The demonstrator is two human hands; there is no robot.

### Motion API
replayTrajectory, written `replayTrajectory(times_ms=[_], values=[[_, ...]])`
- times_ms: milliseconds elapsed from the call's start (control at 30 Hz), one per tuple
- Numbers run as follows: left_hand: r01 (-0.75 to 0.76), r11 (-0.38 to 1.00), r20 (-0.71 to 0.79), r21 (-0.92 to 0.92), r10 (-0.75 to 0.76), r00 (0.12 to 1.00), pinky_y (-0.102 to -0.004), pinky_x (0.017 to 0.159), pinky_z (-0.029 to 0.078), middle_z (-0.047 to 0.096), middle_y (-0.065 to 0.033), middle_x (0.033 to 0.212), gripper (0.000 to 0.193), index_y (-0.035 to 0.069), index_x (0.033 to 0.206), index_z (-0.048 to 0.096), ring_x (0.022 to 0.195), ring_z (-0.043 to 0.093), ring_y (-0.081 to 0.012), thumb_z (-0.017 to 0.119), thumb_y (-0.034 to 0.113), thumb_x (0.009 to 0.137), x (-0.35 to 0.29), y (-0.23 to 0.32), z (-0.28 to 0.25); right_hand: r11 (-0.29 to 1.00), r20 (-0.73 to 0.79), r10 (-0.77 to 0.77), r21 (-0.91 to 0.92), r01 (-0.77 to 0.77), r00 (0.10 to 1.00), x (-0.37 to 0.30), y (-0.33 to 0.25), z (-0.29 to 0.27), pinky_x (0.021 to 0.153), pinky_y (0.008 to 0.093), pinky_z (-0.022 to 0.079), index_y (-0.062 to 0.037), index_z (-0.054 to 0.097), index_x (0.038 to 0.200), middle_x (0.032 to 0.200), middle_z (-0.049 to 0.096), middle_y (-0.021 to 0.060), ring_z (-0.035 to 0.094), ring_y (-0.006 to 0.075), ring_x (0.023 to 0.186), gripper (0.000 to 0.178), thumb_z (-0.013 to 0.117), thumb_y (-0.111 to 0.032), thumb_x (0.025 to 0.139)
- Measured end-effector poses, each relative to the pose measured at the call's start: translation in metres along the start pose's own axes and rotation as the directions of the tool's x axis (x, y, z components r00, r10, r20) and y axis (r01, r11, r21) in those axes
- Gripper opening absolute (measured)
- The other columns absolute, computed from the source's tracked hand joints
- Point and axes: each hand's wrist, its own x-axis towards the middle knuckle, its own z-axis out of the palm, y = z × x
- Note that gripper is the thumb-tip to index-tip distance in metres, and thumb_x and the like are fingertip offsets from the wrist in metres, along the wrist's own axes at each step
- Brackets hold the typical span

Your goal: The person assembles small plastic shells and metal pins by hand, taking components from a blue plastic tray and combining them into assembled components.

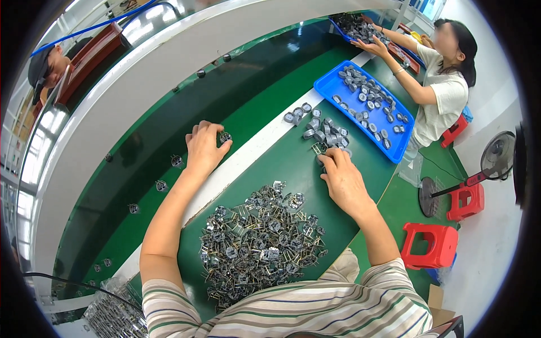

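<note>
- Left fingers (223,148) clamped on round part (226,137).
- Right fingers (332,160): cannot tell grip; smooth grey discs (327,133) beside.
- Between them: straight white strip (248,159); lower, spiky metal heap (262,242).

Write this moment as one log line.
left hand: at small part, over green belt | right hand: at grey round parts | pronged parts: heaped

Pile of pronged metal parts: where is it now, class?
In the head view, the pile lies low and central on the green table, between the left forearm and right forearm, just above the striped shirt.
</note>
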Motion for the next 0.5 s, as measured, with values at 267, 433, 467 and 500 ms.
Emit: replayTrajectory(times_ms=[267, 433, 467, 500], values=[[-0.394, 0.890, 0.005, -0.228, 0.406, 0.914, -0.0470, 0.108, 0.038, 0.055, -0.0151, 0.139, 0.050, 0.007, 0.136, 0.058, 0.131, 0.052, -0.0340, 0.077, 0.016, 0.090, -0.030, 0.048, 0.015, 0.977, 0.002, -0.007, -0.213, 0.007, 1.000, 0.012, -0.007, 0.000, 0.092, 0.0435, 0.049, 0.0014, 0.065, 0.119, 0.118, 0.060, 0.0158, 0.059, 0.0356, 0.113, 0.040, 0.064, 0.008, 0.080], [-0.375, 0.885, 0.040, -0.275, 0.401, 0.915, -0.0481, 0.110, 0.039, 0.052, -0.0170, 0.144, 0.054, 0.005, 0.139, 0.054, 0.135, 0.050, -0.0359, 0.077, 0.017, 0.092, -0.034, 0.051, 0.019, 0.989, -0.250, -0.144, 0.004, 0.150, 0.957, 0.070, -0.008, 0.016, 0.095, 0.0475, 0.048, -0.0003, 0.064, 0.124, 0.127, 0.061, 0.0202, 0.058, 0.0381, 0.119, 0.041, 0.069, 0.001, 0.084], [-0.369, 0.888, 0.040, -0.273, 0.394, 0.918, -0.0485, 0.110, 0.040, 0.051, -0.0178, 0.145, 0.056, 0.003, 0.140, 0.053, 0.135, 0.051, -0.0366, 0.077, 0.017, 0.092, -0.033, 0.052, 0.020, 0.988, -0.269, -0.151, -0.027, 0.149, 0.951, 0.086, -0.001, 0.026, 0.100, 0.0502, 0.047, -0.0002, 0.063, 0.128, 0.132, 0.060, 0.0226, 0.056, 0.0414, 0.124, 0.041, 0.071, -0.007, 0.088], [-0.360, 0.895, 0.040, -0.265, 0.383, 0.923, -0.0489, 0.110, 0.041, 0.051, -0.0186, 0.146, 0.058, 0.002, 0.141, 0.052, 0.134, 0.051, -0.0374, 0.078, 0.018, 0.091, -0.033, 0.051, 0.020, 0.987, -0.290, -0.163, -0.053, 0.154, 0.943, 0.101, 0.004, 0.038, 0.105, 0.0530, 0.046, -0.0001, 0.062, 0.132, 0.138, 0.058, 0.0249, 0.055, 0.0448, 0.128, 0.043, 0.072, -0.015, 0.093]])
